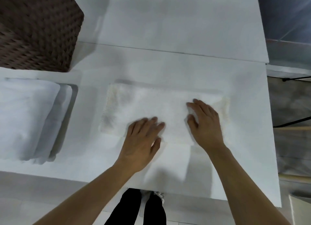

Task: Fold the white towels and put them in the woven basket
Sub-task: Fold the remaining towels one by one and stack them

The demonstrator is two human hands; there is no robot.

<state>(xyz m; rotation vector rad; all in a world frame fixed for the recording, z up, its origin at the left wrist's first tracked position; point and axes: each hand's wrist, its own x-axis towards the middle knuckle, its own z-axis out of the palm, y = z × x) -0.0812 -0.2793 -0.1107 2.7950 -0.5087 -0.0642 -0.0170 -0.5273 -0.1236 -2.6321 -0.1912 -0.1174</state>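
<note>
White table [185,31] is filling most of the view, a seam [168,50] running across it toward the far edge. Grey floor [289,107] is showing past the right edge, with thin black rods [292,119] and wooden sticks [294,128] lying there. Black trouser legs [134,208] are standing below the near edge.

fuzzy white terry cloth towel [151,107], matt smooth white table [185,31], rough dark-brown woven basket [37,31]

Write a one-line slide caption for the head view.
Both hands, left hand and right hand, press flat on a white towel on the table, woven basket at far left.
</note>
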